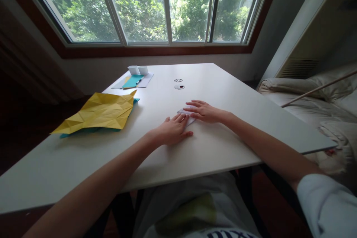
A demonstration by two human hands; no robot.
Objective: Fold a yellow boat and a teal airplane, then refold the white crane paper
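Note:
A small folded piece of white paper (186, 113) lies on the white table (223, 93) in front of me. My left hand (173, 130) presses flat on its near edge, fingers together and pointing forward. My right hand (203, 111) lies flat across its far side, fingers spread and pointing left. Most of the paper is hidden under both hands. Neither hand grips anything; both rest palm down on the sheet.
A creased yellow sheet (102, 113) lies over a teal sheet at the table's left. Farther back are a teal paper with a pen (133, 81) and two small white boxes (138, 70). Cable holes (179, 86) sit mid-table. Bedding (320, 100) is to the right.

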